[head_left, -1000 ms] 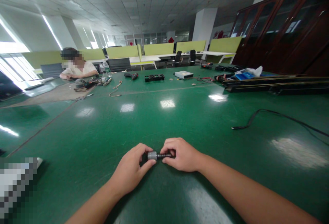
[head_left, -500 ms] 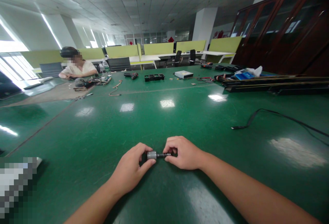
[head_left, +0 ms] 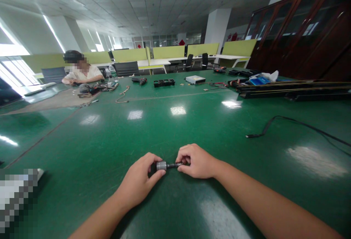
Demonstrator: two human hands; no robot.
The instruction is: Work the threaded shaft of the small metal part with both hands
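Note:
Between my hands, a small metal part lies level just over or on the green table: a grey cylinder (head_left: 161, 165) with a thin dark shaft (head_left: 172, 165) sticking out to the right. My left hand (head_left: 140, 182) is closed on the cylinder, thumb at its near side and fingers at its far side. With thumb and fingertips pinched, my right hand (head_left: 197, 162) grips the tip of the shaft. Its fingers partly hide that end. I cannot make out the shaft's finer details.
On the green table (head_left: 153, 129) a black cable (head_left: 298, 122) runs in from the right. Farther back are a power drill (head_left: 139, 81), a black bracket (head_left: 163, 82), a silver box (head_left: 195, 79) and dark rails (head_left: 274, 92). A person (head_left: 82, 72) sits at the far left.
My right hand has slid slightly right and away from me along the shaft, so more of the shaft shows. The left hand stays on the cylinder, nearly still.

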